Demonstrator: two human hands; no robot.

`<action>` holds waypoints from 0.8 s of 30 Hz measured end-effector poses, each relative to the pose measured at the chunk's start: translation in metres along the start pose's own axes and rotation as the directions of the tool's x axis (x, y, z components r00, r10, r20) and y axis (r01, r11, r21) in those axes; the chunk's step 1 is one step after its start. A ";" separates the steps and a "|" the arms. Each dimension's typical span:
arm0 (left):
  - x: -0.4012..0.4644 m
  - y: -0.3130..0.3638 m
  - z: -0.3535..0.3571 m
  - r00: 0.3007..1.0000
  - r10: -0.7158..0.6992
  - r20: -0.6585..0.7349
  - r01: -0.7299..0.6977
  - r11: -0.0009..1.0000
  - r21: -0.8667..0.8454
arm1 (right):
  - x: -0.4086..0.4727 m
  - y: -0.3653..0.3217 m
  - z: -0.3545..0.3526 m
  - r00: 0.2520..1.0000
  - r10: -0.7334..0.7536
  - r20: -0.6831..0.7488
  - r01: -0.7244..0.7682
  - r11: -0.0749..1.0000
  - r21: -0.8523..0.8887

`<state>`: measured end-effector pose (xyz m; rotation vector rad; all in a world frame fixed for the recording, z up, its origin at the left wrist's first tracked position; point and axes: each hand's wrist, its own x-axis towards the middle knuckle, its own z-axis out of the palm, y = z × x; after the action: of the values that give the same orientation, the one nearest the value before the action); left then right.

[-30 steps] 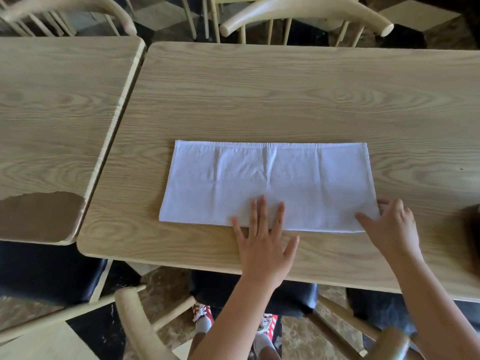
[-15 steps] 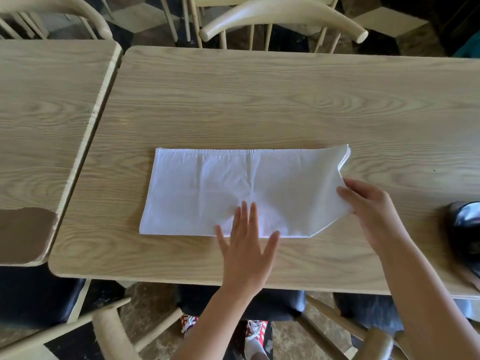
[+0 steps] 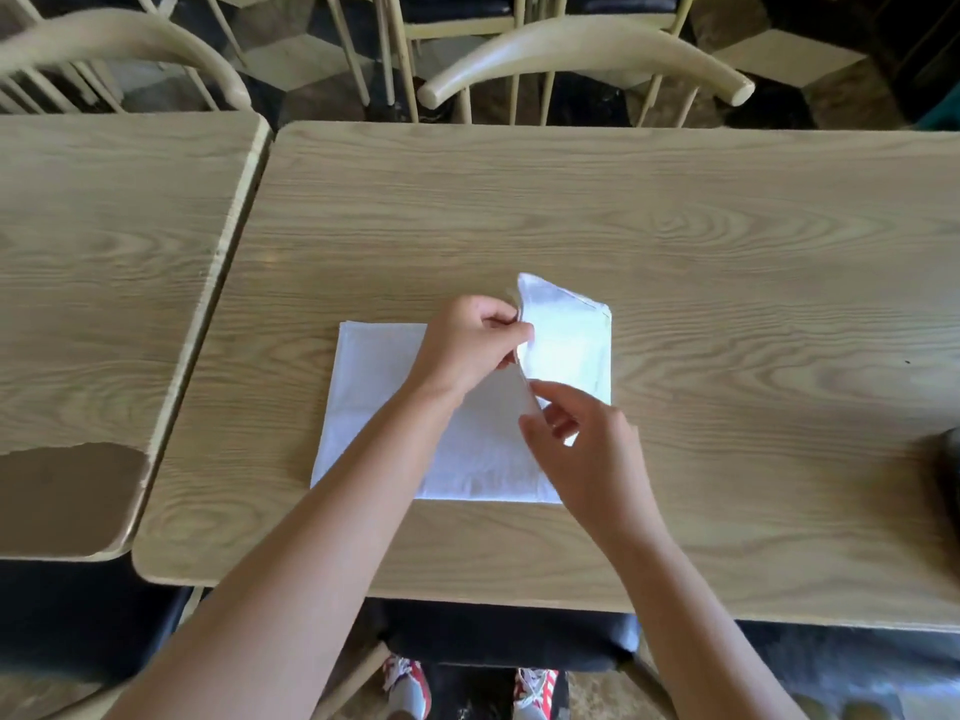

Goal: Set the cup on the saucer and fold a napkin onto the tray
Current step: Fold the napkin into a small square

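Napkin fold in progress: right-hand flap lifted, not yet laid.

Napkin (image 3: 384,407) lies flat on the counter (image 3: 675,241), near its front edge. Left hand (image 3: 470,345) pinches the raised flap's far corner, fingers closed on cloth; right hand (image 3: 587,449) pinches the near corner likewise. Judgement: carry both corners together toward the napkin's left edge, align edges before release, then press the crease flat. Cup, saucer, tray not identifiable.

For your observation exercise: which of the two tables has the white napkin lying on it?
The right-hand table, where both hands work; the left table has a chipped corner.
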<state>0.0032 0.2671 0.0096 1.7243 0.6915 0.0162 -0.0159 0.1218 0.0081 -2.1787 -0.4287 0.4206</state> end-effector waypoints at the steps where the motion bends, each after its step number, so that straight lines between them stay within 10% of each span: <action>1: 0.002 -0.002 -0.009 1.000 0.015 -0.004 -0.015 1.000 0.001 | 0.000 -0.007 0.006 1.000 -0.019 -0.002 0.019 1.000 -0.008; 24: 0.008 -0.120 -0.146 0.973 0.064 -0.220 0.043 0.892 0.449 | -0.011 -0.066 0.156 0.974 -0.201 0.100 0.221 0.939 -0.263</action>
<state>-0.0960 0.4128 -0.0589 2.1990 0.9095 0.0677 -0.1043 0.2616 -0.0278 -2.3539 -0.7941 0.3369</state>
